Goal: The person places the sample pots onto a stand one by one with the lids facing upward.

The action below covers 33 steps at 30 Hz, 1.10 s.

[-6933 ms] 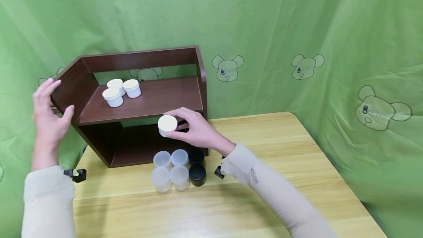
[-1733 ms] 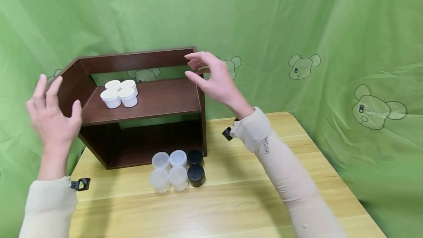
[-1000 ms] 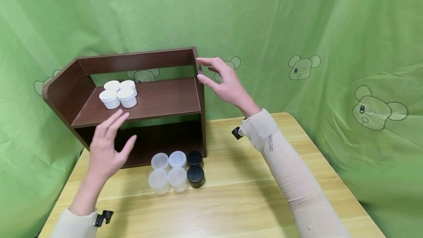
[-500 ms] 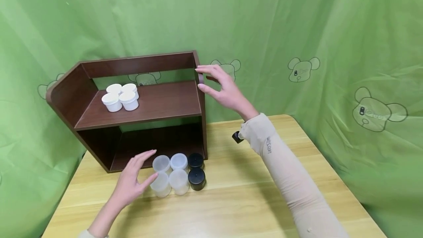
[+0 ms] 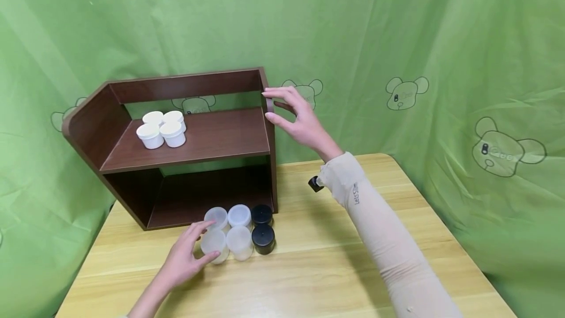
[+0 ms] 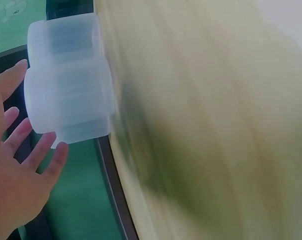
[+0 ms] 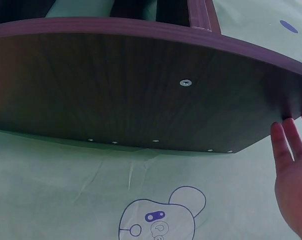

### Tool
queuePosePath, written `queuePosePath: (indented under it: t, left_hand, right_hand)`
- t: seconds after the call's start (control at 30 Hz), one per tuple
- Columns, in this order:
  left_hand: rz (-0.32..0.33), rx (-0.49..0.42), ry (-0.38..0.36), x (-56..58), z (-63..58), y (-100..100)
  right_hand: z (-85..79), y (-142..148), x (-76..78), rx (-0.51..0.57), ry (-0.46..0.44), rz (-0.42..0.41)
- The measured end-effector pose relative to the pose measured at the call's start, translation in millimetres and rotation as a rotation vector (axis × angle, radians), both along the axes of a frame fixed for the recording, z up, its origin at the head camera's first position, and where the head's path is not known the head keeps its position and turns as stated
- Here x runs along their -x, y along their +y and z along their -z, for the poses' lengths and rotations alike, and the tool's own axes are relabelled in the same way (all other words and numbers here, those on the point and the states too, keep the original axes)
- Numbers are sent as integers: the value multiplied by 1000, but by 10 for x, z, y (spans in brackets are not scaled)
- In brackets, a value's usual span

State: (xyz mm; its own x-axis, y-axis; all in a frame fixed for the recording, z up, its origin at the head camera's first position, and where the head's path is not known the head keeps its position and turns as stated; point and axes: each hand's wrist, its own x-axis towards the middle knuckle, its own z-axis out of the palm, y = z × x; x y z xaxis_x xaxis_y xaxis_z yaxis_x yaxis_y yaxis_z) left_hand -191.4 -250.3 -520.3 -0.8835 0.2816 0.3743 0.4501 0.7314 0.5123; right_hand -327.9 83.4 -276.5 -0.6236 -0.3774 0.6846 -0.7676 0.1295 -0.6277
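In the head view, my left hand (image 5: 187, 255) is beside the front-left frosted plastic jar (image 5: 214, 244). Its thumb reaches along the near side of the lid and the fingers along the far side, spread apart. The left wrist view shows those fingers loosely bent next to the frosted jars (image 6: 68, 95). My right hand (image 5: 297, 116) is up at the right side panel of a dark brown shelf (image 5: 220, 136), thumb and fingers at its curved front edge. In the right wrist view, straight fingers of the right hand (image 7: 293, 175) meet the panel's outer face (image 7: 141, 95).
Several white lidded jars (image 5: 173, 135) stand in a cluster on the upper shelf, toward the left. Two black-lidded jars (image 5: 263, 239) stand right of the frosted ones on the wooden table (image 5: 353, 259). A green curtain (image 5: 353, 23) hangs behind.
A white jar that my right hand held has joined the others on the shelf. My right hand moved to the right panel; my left hand left the left panel and came down to the frosted jars.
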Motion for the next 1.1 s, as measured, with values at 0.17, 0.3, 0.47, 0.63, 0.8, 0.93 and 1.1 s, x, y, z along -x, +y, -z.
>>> queuePosePath:
  t: [0.17,0.3,0.47,0.63,0.8,0.93,1.1]
  left_hand:
    - [-10,-3,-9,-15,49,14]
    - [-13,-17,-17,-18,66,24]
    - [-26,-8,-20,-16,96,21]
    - [-25,-12,-9,-16,124,9]
    - [-21,-25,-1,-21,128,6]
    - [-15,-36,4,-19,131,3]
    - [-9,-45,5,-14,139,-2]
  right_hand:
    - [30,-6,28,26,-14,-13]
    - [39,-6,35,31,-21,-7]
    - [45,-13,29,33,-21,-5]
    - [46,-15,21,28,-20,-1]
    - [50,-18,16,32,-26,0]
    - [54,-20,12,35,-26,1]
    - [59,-25,13,39,-25,0]
